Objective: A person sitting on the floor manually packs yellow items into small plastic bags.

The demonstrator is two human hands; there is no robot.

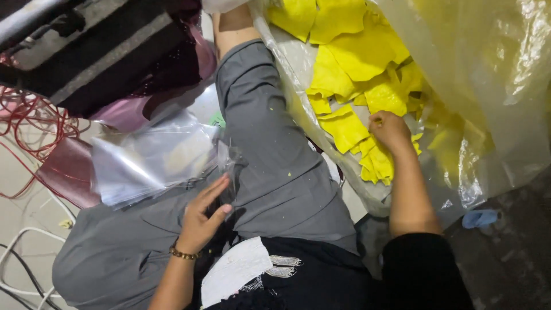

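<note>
I sit on the floor with grey trousers [270,149] stretched out ahead. My left hand [202,218] rests on my lap, fingers apart, its fingertips on the edge of a stack of clear plastic bags [150,158] lying across my left thigh. A thin bracelet circles that wrist. My right hand [390,131] reaches into a large clear plastic sack [488,109] and its fingers close on yellow cloth pieces [350,69] heaped inside.
Red and white cables [28,132] lie on the floor at the left. A dark striped object [103,51] sits at the top left. A small blue scrap [479,218] lies on the dark floor at the right.
</note>
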